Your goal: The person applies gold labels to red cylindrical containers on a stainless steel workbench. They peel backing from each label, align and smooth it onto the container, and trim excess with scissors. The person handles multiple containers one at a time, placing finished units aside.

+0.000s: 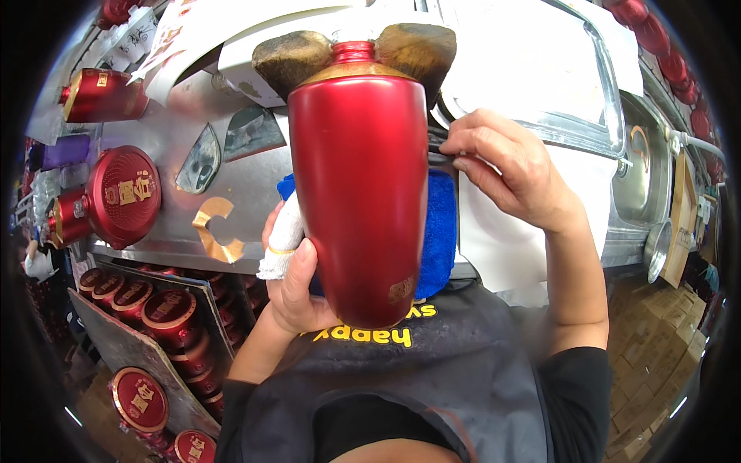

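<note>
From afar I see a red bottle (359, 193) over a towel (440, 239), its neck (355, 52) between blocks (289, 60). The right hand (505, 166) curls beside it; whether pinching, I can't tell. The left hand (297, 297) clasps its near end alongside cloth (284, 231).

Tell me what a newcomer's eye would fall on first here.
Likely the big red bottle, filling the centre, its neck between two dark blocks. Next, perhaps, the blue towel showing behind it, and the gold C on the metal bench at left. The left hand at the bottle's near end, holding a white cloth, may also draw notice.
</note>
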